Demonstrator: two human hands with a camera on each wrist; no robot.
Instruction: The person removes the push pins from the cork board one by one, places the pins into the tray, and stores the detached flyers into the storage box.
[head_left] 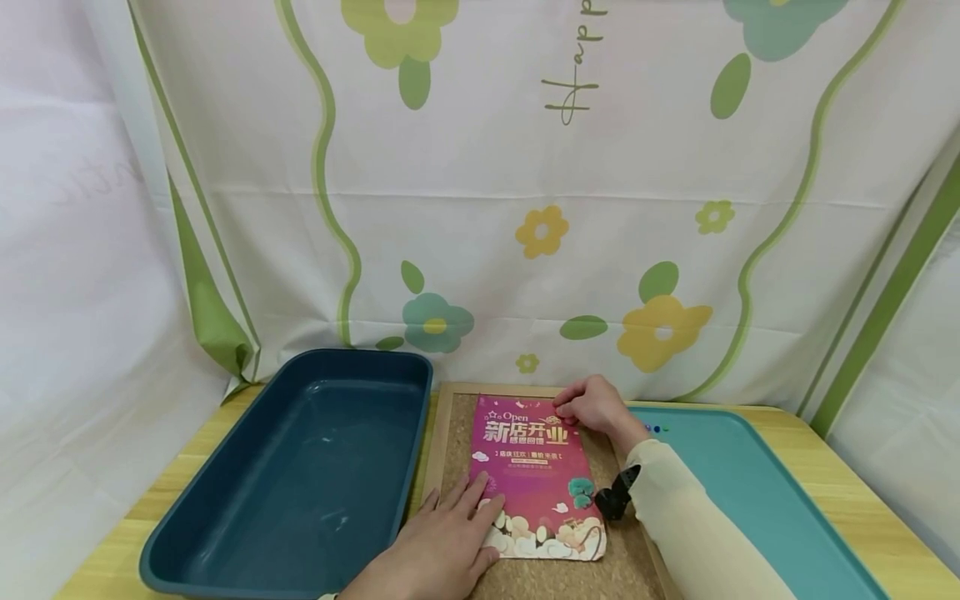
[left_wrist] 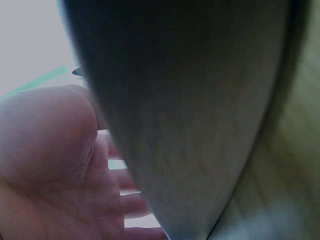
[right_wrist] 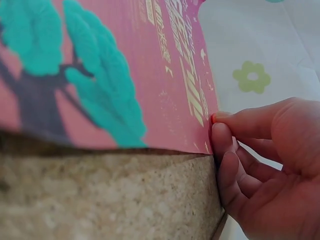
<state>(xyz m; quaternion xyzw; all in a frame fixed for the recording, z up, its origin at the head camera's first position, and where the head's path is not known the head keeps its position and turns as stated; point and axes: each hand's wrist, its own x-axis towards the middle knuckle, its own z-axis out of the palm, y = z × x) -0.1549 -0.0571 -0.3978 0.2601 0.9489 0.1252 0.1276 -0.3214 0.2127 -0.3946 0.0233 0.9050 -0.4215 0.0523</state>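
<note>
A pink-purple poster [head_left: 528, 475] with gold lettering lies on a wood-framed cork board [head_left: 630, 554]. At the poster's top right corner my right hand [head_left: 596, 404] pinches a small red push pin [right_wrist: 213, 118] between thumb and fingertip, right against the paper; its point is hidden. My left hand [head_left: 438, 537] rests with fingers spread over the poster's lower left edge. In the left wrist view the palm [left_wrist: 47, 145] shows at the left, beside a large dark surface.
To the left stands a deep dark blue bin [head_left: 292, 492]. A flat teal tray [head_left: 750, 492] lies at the right, with a few small coloured pins [head_left: 657, 429] near its far left corner. Behind hangs a white flowered curtain [head_left: 480, 208], close to the wooden table's [head_left: 862, 475] back edge.
</note>
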